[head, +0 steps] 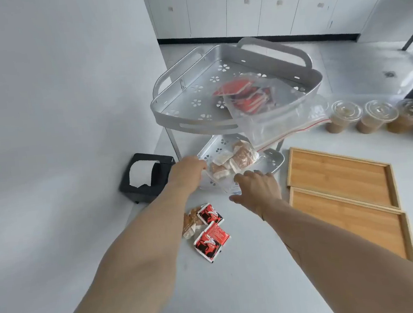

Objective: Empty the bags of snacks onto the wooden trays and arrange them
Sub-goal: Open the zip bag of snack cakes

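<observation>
Bamboo trays: two shallow rectangular wooden trays (340, 179) lie end to end on the white desk (251, 279), to the right of the right hand, both bare.
Left hand: the left hand (187, 169) reaches to the lower shelf of the rack; its fingers are hidden at the near left edge of the clear bag of brown wrapped snacks (231, 162), so a grip cannot be told.
Right hand: the right hand (257, 189) is spread with fingers apart, resting on the near right corner of the same bag; whether it pinches the plastic cannot be told.
Rack: a two-tier silver metal corner rack with flower-shaped holes (194, 101) stands just beyond both hands; its upper shelf hangs over the lower shelf where the hands are.
Second bag: one clear zip bag of red wrapped snacks (247, 96) lies on the upper shelf, its red-striped mouth drooping over the right rim.
Loose snacks: near the left forearm, two red-and-black sachets (211, 240) and one brown wrapped snack (190, 221) lie touching on the desk.
Holder: one black square holder (146, 178) sits just left of the left hand.
Cups: three lidded clear plastic cups of brown drink (375, 119) stand in a row far right, well apart from the hands.
</observation>
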`<state>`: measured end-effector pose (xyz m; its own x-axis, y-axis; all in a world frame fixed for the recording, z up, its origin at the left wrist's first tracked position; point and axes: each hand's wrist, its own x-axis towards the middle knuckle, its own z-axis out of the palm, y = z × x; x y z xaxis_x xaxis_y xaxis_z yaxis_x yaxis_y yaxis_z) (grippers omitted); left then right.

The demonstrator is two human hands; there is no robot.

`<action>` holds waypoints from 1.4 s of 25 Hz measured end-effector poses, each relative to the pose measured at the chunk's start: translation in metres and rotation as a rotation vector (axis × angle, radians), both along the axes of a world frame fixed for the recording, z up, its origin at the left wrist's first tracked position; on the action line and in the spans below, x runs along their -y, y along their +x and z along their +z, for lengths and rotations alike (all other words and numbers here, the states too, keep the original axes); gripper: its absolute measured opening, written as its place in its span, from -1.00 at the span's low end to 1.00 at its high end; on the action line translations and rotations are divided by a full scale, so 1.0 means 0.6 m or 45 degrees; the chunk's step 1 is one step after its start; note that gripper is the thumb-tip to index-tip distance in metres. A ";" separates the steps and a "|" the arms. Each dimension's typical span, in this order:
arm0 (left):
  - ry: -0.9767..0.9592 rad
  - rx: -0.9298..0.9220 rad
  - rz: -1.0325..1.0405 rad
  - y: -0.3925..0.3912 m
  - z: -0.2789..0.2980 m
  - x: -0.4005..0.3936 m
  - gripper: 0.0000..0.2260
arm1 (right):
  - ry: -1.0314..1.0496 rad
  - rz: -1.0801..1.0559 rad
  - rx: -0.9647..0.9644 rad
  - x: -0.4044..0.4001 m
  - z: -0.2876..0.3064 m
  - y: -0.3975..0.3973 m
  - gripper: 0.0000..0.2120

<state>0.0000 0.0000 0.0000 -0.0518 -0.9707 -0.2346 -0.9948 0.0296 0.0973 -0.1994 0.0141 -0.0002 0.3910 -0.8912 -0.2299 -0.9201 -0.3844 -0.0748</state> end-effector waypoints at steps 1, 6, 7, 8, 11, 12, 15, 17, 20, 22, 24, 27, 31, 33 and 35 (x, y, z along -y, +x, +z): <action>-0.021 0.040 -0.025 -0.001 -0.002 0.007 -0.68 | 0.000 0.021 0.009 0.004 -0.003 0.010 -0.50; -0.064 0.136 -0.093 -0.007 -0.032 0.027 -0.64 | -0.067 0.088 0.047 0.013 -0.038 0.053 -0.57; -0.061 0.136 -0.093 -0.008 -0.037 0.028 -0.63 | -0.088 0.094 0.050 0.014 -0.042 0.056 -0.65; -0.066 0.118 -0.077 -0.008 -0.041 0.027 -0.63 | -0.106 0.086 0.072 0.015 -0.045 0.057 -0.74; -0.087 0.107 -0.061 -0.011 -0.049 0.024 -0.63 | -0.123 0.054 0.099 0.013 -0.049 0.056 -0.82; -0.105 0.111 -0.072 -0.012 -0.049 0.023 -0.65 | -0.129 0.045 0.104 0.013 -0.048 0.052 -0.82; -0.170 0.107 -0.101 -0.014 -0.043 0.018 -0.71 | -0.174 -0.007 0.152 0.013 -0.042 0.038 -0.84; -0.207 0.086 -0.124 -0.018 -0.036 0.012 -0.77 | -0.184 -0.054 0.170 0.013 -0.035 0.026 -0.85; -0.251 0.048 -0.154 -0.027 -0.012 -0.002 -0.79 | -0.188 -0.106 0.176 0.014 -0.013 0.000 -0.86; -0.298 0.053 -0.188 -0.035 0.009 -0.014 -0.77 | -0.217 -0.133 0.180 0.011 0.008 -0.020 -0.84; -0.342 0.033 -0.207 -0.046 0.030 -0.026 -0.70 | -0.256 -0.170 0.243 0.008 0.032 -0.041 -0.83; -0.403 -0.010 -0.185 -0.069 0.065 -0.047 -0.60 | -0.325 -0.214 0.397 -0.002 0.068 -0.075 -0.84; -0.485 -0.101 -0.175 -0.103 0.111 -0.067 -0.69 | -0.384 -0.229 0.495 -0.016 0.109 -0.119 -0.85; -0.554 -0.177 -0.172 -0.126 0.136 -0.077 -0.77 | -0.398 -0.284 0.556 -0.029 0.127 -0.145 -0.86; -0.625 -0.239 -0.183 -0.149 0.158 -0.089 -0.84 | -0.400 -0.325 0.605 -0.042 0.143 -0.173 -0.86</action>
